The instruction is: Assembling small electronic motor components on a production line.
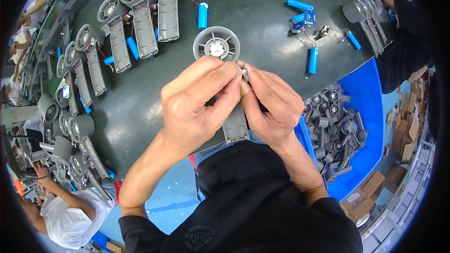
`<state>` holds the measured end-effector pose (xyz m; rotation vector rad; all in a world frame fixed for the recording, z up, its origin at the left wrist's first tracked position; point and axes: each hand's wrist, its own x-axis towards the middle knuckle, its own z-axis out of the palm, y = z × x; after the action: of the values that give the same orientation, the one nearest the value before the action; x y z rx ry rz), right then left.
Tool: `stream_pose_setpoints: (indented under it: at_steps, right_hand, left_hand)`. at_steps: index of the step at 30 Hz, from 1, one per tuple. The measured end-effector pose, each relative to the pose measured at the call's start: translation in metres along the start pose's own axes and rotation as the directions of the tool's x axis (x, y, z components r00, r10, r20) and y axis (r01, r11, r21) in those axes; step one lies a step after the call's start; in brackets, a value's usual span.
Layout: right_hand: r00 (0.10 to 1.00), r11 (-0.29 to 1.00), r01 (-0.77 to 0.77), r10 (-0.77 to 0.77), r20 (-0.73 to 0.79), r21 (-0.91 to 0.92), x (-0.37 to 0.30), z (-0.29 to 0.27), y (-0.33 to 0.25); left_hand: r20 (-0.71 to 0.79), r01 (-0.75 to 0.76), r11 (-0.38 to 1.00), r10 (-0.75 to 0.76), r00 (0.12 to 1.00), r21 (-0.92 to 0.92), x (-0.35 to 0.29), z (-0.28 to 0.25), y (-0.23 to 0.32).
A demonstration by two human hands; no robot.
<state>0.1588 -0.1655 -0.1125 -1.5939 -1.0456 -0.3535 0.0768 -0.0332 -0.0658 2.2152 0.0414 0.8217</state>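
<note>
Dark green desk point(262, 18) bearing round-ended grey plastic fan housing point(216, 48), left hand point(199, 100) and right hand point(274, 105) over the housing's handle point(235, 129), fingertips pinched on a small, mostly hidden grey piece point(244, 75), blue cylindrical battery point(202, 16) beyond the housing, blue plastic bin point(370, 96) right of it.

Head-worn fisheye view, facing steeply down; left grip point(199, 98), right grip point(275, 105) close below
</note>
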Motion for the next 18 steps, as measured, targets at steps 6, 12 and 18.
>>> stream_pose_setpoints:
  at_steps: [6,12,18]
  right_hand:
    - [0.999,1.0,0.03,-0.03,-0.04,0.001,-0.001,0.002,0.001]
    - [0.981,0.978,-0.192,0.193,-0.005,0.078,-0.001,-0.004,-0.015]
    - [0.898,0.869,-0.44,0.433,0.085,0.227,-0.001,-0.012,-0.012]
  left_hand:
    - [-0.001,0.01,1.0,-0.01,1.0,-0.025,0.0,0.001,0.001]
    - [0.058,0.01,0.997,-0.015,0.998,0.082,0.014,-0.019,0.005]
    - [0.272,0.029,0.968,-0.098,0.957,0.248,0.04,-0.039,-0.004]
